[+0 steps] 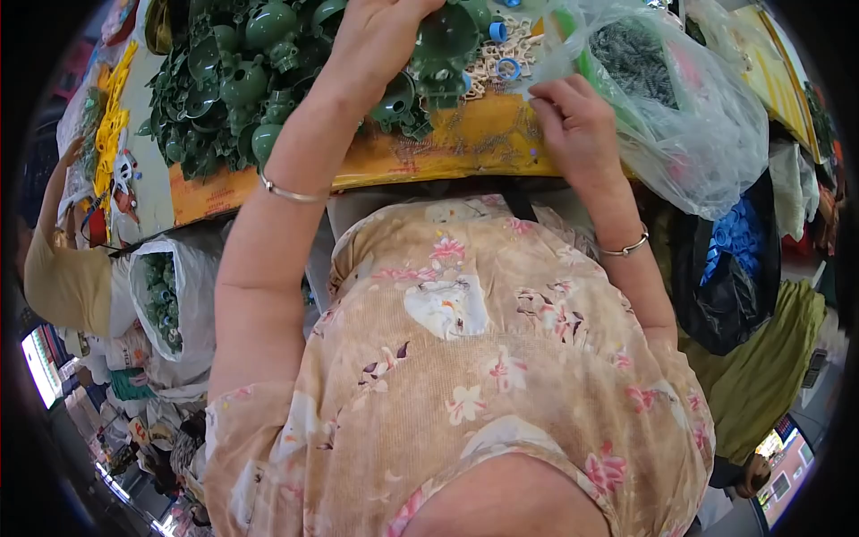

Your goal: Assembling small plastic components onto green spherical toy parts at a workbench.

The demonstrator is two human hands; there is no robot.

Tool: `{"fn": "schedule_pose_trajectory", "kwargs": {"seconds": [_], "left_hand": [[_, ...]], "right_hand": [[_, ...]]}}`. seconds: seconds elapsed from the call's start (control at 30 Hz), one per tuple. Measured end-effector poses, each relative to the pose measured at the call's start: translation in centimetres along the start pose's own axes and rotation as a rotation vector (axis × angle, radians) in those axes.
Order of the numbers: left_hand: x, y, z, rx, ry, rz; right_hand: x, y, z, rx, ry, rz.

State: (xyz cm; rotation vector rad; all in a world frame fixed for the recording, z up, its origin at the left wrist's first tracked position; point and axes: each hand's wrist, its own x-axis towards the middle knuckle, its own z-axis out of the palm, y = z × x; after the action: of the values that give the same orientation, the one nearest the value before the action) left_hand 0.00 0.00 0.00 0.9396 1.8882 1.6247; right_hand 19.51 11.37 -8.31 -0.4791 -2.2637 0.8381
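At the top edge my left hand (pixel 380 45) is closed with its fingertips at a dark green plastic part (pixel 447 45) with a round, cup-like face; the picture's edge cuts off some of the fingers. A large heap of similar green plastic parts (pixel 246 85) lies left of that hand. Over the front of the table, my right hand (pixel 577 121) is closed, thumb against curled fingers, and whatever is in it is too small to see. Between the hands lie small cream-coloured pieces (pixel 510 58) and blue rings (pixel 508 69). Tiny screws (pixel 492 125) are scattered over an orange sheet (pixel 394 157).
Right of my right hand is a clear plastic bag (pixel 698 134) near a mass of dark small parts (pixel 631 54). A black bag with blue pieces (pixel 738 233) hangs below. At left are yellow parts (pixel 112 116), another person's arm (pixel 49 215) and a white sack (pixel 183 295).
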Motion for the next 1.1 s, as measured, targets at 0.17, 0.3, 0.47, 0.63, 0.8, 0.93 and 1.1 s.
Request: {"fn": "schedule_pose_trajectory", "kwargs": {"seconds": [0.17, 0.3, 0.47, 0.63, 0.8, 0.93, 1.1], "left_hand": [[5.0, 1.2, 1.7, -0.15, -0.016, -0.18], [10.7, 1.9, 2.6, -0.171, 0.084, -0.24], [17.9, -0.8, 2.0, -0.458, 0.001, -0.186], [17.3, 1.4, 2.8, -0.166, 0.094, -0.197], [18.6, -3.5, 1.2, 1.268, -0.197, 0.357], [18.3, -4.2, 1.8, 1.606, -0.241, 0.466], [19.3, -3.5, 2.3, 1.818, -0.3, 0.394]], "right_hand": [[0.5, -1.5, 0.5, -0.294, -0.086, -0.009], [0.6, -0.7, 1.7, -0.417, -0.186, 0.051], [0.5, -2.0, 2.2, -0.421, -0.209, 0.008], [0.6, -1.0, 2.3, -0.386, -0.147, -0.007], [0.9, -0.9, 1.8, -0.28, -0.17, 0.044], [0.6, -1.2, 1.7, -0.078, -0.097, -0.01], [-0.4, -1.8, 1.6, 0.0, -0.018, -0.002]]}}
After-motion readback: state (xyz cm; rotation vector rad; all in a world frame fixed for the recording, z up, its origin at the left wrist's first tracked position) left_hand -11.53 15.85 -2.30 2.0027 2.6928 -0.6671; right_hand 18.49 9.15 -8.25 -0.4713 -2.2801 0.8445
